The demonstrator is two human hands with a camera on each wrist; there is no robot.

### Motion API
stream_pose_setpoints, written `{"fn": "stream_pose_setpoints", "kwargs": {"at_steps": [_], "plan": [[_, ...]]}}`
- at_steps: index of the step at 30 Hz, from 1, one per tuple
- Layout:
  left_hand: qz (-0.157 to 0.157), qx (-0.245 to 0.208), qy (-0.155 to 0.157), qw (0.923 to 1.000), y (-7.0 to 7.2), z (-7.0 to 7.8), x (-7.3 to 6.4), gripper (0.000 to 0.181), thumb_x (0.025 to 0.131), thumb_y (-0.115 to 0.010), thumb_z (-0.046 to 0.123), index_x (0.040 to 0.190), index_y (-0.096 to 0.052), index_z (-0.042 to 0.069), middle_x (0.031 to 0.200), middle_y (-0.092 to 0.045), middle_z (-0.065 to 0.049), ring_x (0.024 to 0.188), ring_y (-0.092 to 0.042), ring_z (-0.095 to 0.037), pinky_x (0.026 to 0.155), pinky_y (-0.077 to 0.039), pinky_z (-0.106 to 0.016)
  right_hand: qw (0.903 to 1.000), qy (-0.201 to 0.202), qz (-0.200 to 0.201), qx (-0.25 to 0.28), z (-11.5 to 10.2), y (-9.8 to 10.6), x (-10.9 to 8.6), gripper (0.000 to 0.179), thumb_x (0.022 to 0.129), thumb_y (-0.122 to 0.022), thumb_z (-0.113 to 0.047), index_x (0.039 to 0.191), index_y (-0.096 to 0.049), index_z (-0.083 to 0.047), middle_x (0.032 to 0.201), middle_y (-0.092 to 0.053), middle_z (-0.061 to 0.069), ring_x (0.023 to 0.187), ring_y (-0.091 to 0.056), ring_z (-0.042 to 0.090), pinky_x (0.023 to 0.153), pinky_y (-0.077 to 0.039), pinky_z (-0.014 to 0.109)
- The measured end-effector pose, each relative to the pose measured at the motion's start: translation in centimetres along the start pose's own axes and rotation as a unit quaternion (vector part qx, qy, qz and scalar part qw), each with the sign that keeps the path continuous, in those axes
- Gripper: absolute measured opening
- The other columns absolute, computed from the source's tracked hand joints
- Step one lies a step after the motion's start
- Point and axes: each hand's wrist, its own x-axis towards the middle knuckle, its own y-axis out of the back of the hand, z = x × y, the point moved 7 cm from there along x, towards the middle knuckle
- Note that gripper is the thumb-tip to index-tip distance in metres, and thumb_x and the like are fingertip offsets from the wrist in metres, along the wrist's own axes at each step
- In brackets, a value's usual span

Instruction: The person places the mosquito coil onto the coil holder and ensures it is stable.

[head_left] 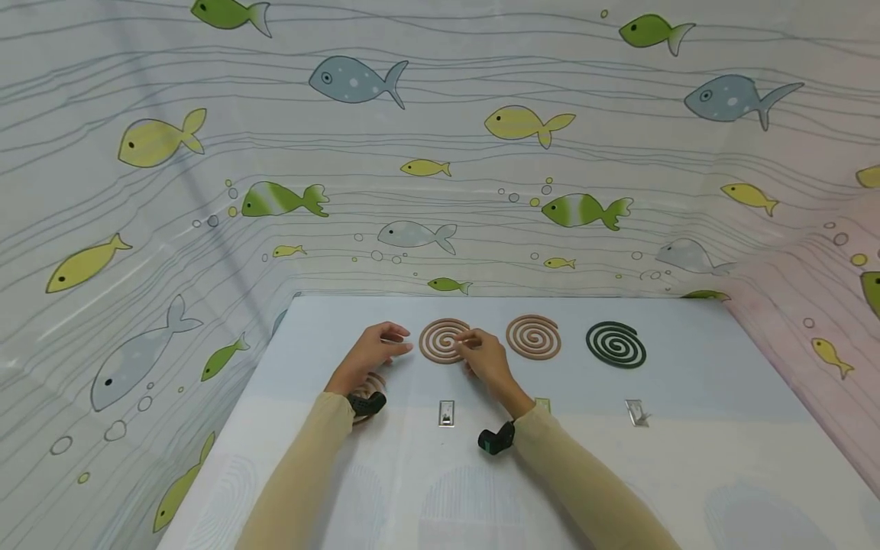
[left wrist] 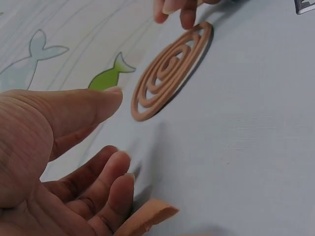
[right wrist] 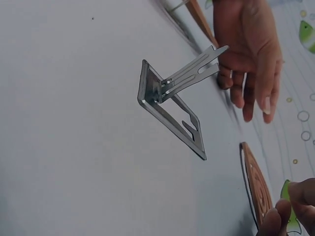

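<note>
My left hand [head_left: 374, 351] reaches out with fingers apart and nothing visible between them. A brown spiral mosquito coil [head_left: 367, 386] lies partly hidden beneath the left wrist; its end [left wrist: 150, 216] shows close to the fingers in the left wrist view. My right hand [head_left: 484, 355] has its bent fingertips over the right side of a second brown mosquito coil [head_left: 435, 353]. Whether they pinch it is unclear. Nearest to both arms is a metal coil stand [head_left: 446, 418], its forked prong [right wrist: 194, 73] raised in the right wrist view.
Another brown coil [head_left: 533, 338] and a dark green coil [head_left: 616, 344] lie to the right. A yellowish stand [head_left: 543, 404] is partly behind the right wrist, and a silver stand [head_left: 636, 413] sits farther right. Fish-patterned walls [head_left: 426, 198] surround the white table [head_left: 687, 458].
</note>
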Motion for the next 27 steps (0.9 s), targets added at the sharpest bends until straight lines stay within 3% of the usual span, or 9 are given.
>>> {"fn": "stream_pose_setpoints", "kwargs": {"at_steps": [13,27], "plan": [[-0.002,-0.006,0.007,1.0000,-1.1,0.3,1.3,0.040,0.094,-0.078,0.019,0.130,-0.064,0.006,0.133,-0.059,-0.016,0.117,-0.058,-0.030,0.080,-0.051,-0.036,0.9997,-0.014,0.015,0.009,0.7,0.2,0.5,0.026,0.096,-0.075,-0.016,0.120,-0.070,-0.005,0.101,-0.062,0.009,0.059,-0.058,0.016,0.046,-0.046,0.025],[-0.002,0.046,0.010,0.9989,-2.3,0.5,2.6,0.050,0.084,-0.086,0.012,0.129,-0.065,0.009,0.125,-0.063,-0.013,0.115,-0.058,-0.029,0.092,-0.049,-0.043,0.9988,-0.035,0.033,0.010,0.8,1.3,0.8,0.039,0.095,-0.073,-0.010,0.131,-0.065,0.004,0.091,-0.064,0.011,0.042,-0.047,0.009,0.039,-0.039,0.021]]}}
